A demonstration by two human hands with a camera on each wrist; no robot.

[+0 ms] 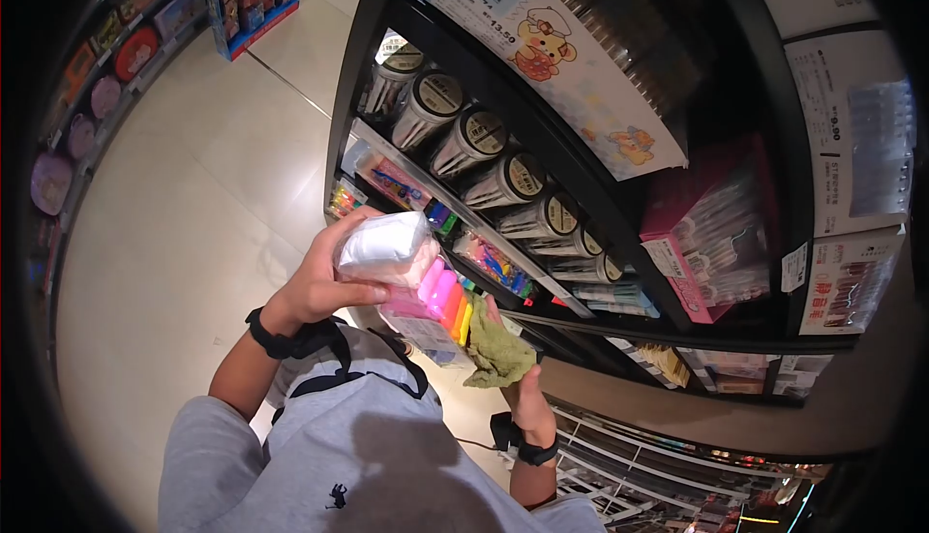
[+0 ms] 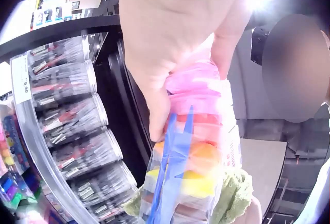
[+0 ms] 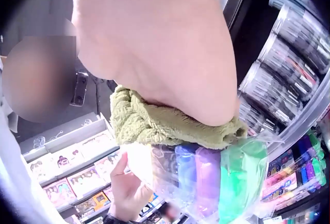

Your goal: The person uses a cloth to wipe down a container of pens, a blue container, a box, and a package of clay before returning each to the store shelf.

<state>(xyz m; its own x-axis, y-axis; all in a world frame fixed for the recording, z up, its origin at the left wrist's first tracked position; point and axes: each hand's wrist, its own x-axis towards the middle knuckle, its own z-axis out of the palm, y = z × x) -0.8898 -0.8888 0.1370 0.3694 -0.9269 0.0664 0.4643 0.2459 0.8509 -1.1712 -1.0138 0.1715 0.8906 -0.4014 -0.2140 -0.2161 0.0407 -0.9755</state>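
Note:
A clear plastic pack of modelling clay (image 1: 440, 291) is held in front of the body, its soft blocks running from white through pink, orange and yellow. Blue, purple and green blocks show in the right wrist view. My left hand (image 1: 324, 276) grips the white end, thumb along the near side. With my right hand (image 1: 532, 412) I hold a green cloth (image 1: 500, 351) against the pack's other end. The cloth (image 3: 170, 123) lies between that palm and the wrapping, and most of the right fingers are hidden behind it.
Just ahead stands a black shelf rack with round clear tubs of pens (image 1: 484, 131) and colourful packs (image 1: 494, 262) below them. A printed display box (image 1: 561, 59) juts out above. White wire racking (image 1: 629, 456) is at lower right, pale floor (image 1: 184, 213) to the left.

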